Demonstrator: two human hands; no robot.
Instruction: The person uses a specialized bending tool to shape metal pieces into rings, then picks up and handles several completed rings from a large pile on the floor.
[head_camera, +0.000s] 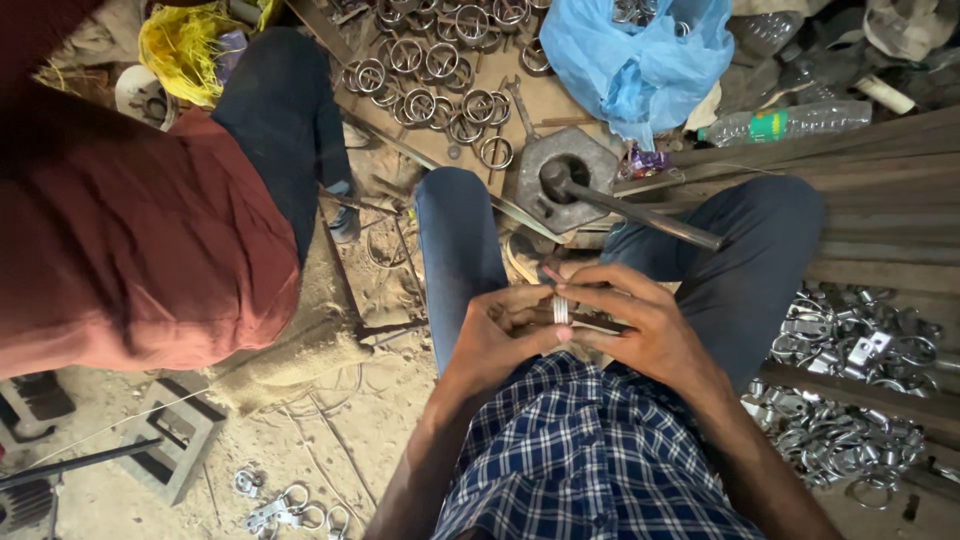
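My left hand and my right hand meet over my lap, between my knees in blue jeans. Together they pinch a small shiny metal ring clamp, seen edge-on between the fingertips. Both hands have their fingers curled around it. A thin rod-like piece pokes out near my right fingers; I cannot tell what it is. Just beyond my hands stands a heavy hexagonal metal block with a dark steel bar stuck in its hole.
Several finished ring clamps lie on a board ahead. A heap of shiny clamp parts lies at my right. Another person in a red shirt sits at my left. A blue plastic bag and a plastic bottle lie beyond.
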